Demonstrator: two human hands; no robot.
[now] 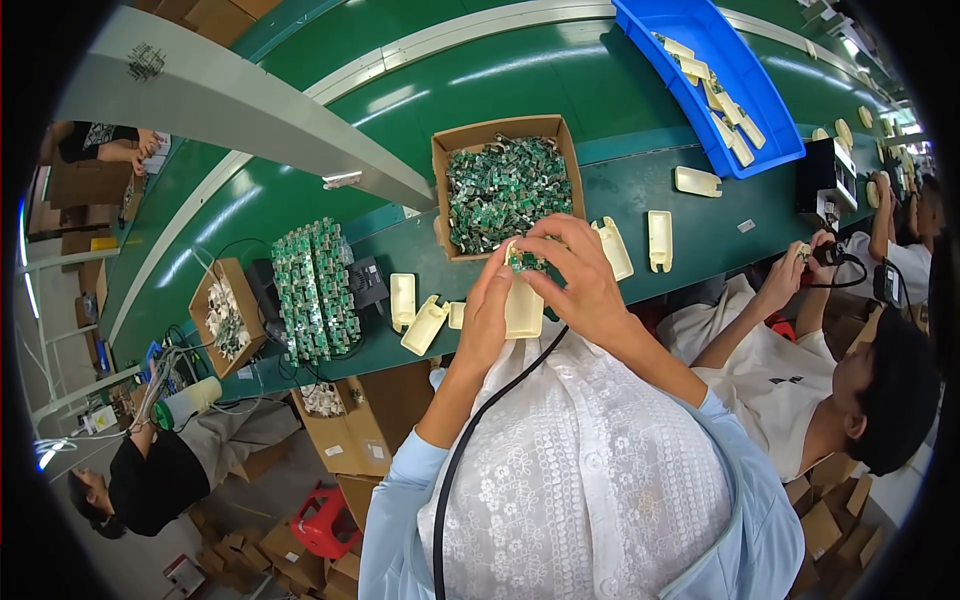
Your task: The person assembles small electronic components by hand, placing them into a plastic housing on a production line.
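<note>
Close in front of my chest, both hands meet around a cream plastic shell with a small green circuit board at its upper end. My left hand grips the shell along its left side, fingers closed. From the right, my right hand pinches at the board and the shell's top edge with thumb and fingers. Whether the board is seated inside the shell is hard to tell. Just beyond my hands stands a cardboard box heaped with small circuit boards.
More cream shells lie on the green bench both sides of me. A blue bin holds assembled pieces at the far right. Stacked board panels stand left. A grey post slants across. Co-workers sit on either side.
</note>
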